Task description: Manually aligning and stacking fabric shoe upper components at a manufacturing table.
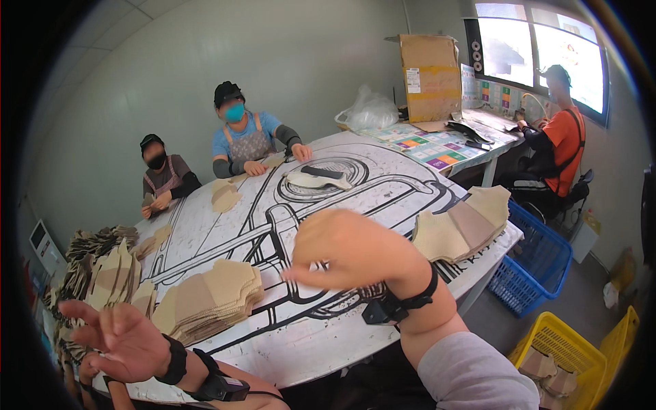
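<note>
My left hand (116, 342) is raised at the lower left with its fingers spread and nothing in it. Beside it lie stacks of beige-and-tan ribbed fabric pieces (113, 277). My right hand (348, 249) hangs over the middle of the table, blurred, its fingers loosely bent and a gap between them and the thumb; no object shows in it. Between my hands a fanned stack of similar cut pieces (208, 301) rests on the white table (294, 352). Another such stack (468, 222) lies at the table's right edge, past my right wrist.
Across the table two people (242, 137) (164, 178) handle small pieces. A pale item with a black strip (318, 178) lies near the far side. Blue (526, 266) and yellow baskets (557, 355) stand at the right. Another person (564, 143) sits at a side bench with a cardboard box (430, 78).
</note>
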`<state>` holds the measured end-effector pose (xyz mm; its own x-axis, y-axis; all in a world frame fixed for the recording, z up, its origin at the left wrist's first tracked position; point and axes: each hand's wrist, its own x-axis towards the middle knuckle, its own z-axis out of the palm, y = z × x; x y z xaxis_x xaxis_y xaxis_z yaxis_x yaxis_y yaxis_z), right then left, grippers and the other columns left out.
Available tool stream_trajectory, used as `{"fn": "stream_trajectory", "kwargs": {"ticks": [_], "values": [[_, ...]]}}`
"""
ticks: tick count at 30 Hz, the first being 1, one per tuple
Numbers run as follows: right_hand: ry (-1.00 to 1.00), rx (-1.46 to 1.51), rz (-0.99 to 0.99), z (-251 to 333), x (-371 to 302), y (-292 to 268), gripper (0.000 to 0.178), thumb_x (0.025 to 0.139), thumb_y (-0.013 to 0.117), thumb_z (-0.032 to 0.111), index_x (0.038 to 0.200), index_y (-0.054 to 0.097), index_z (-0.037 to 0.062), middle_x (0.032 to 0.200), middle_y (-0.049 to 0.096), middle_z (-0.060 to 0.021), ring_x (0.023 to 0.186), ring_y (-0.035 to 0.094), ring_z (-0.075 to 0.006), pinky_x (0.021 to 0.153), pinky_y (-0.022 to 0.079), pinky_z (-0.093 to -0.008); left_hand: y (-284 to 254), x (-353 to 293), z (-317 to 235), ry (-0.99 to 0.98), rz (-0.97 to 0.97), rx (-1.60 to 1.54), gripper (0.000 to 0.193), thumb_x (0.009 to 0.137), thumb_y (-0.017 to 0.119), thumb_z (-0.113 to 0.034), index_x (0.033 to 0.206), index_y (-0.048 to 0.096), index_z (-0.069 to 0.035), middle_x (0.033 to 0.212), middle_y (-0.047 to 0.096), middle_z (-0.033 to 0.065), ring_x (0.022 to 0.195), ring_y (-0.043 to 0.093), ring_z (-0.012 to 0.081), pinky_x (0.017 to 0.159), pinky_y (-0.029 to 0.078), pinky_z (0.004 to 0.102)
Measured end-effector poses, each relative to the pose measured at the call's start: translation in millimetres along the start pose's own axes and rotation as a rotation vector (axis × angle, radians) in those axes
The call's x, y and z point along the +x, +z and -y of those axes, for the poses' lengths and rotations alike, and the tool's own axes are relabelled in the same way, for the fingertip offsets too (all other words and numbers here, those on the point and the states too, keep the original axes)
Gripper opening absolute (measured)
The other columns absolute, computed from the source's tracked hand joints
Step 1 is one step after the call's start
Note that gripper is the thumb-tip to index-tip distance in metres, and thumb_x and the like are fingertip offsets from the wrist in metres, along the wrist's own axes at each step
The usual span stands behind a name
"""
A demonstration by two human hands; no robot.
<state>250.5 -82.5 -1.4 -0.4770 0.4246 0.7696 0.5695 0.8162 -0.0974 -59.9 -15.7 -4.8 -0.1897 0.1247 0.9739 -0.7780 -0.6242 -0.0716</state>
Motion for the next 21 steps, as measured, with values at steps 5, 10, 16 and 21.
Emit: {"fn": "stream_trajectory", "kwargs": {"ticks": [5,10,16,21], "values": [[0.296,-0.134,-0.293,-16,-10,-27,0.025,0.083,0.064,0.020,0.066,0.062,0.0028,0.058,0.057,-0.0074,0.056,0.056,-0.0188,0.055,0.042,-0.0304,-1,6,-12,0.166,-0.251,0.129,0.044,0.090,0.053,-0.015,0.131,0.045,0.000,0.144,0.033,0.0060,0.081,0.047,0.0070,0.078,0.039,0.0232],[0.531,-0.018,-0.603,-25,-18,-41,0.031,0.088,0.060,0.021,0.065,0.061,-0.0003,0.058,0.059,-0.0043,0.057,0.056,-0.0102,0.056,0.043,-0.0257,2,6,-16,0.256,-0.252,0.166,0.050,0.087,0.049,-0.007,0.132,0.035,0.011,0.139,0.040,0.0118,0.081,0.046,0.0116,0.080,0.039,0.0274],[0.442,0.166,-0.923,-31,-23,-45,0.032,0.088,0.056,0.018,0.063,0.058,-0.0015,0.056,0.057,-0.0039,0.056,0.051,-0.0085,0.055,0.039,-0.0238,-4,2,-21,0.416,-0.549,0.385,0.054,0.082,0.047,0.001,0.132,0.031,0.013,0.126,0.047,0.0152,0.081,0.047,0.0151,0.081,0.039,0.0297],[0.414,0.119,-1.003,-29,-26,-51,0.036,0.090,0.055,0.021,0.061,0.056,-0.0003,0.055,0.055,-0.0036,0.056,0.052,-0.0095,0.057,0.040,-0.0242,-4,3,-22,0.467,-0.660,0.396,0.053,0.079,0.045,0.004,0.129,0.032,0.016,0.104,0.042,0.0186,0.085,0.044,0.0244,0.079,0.039,0.0313]]}}
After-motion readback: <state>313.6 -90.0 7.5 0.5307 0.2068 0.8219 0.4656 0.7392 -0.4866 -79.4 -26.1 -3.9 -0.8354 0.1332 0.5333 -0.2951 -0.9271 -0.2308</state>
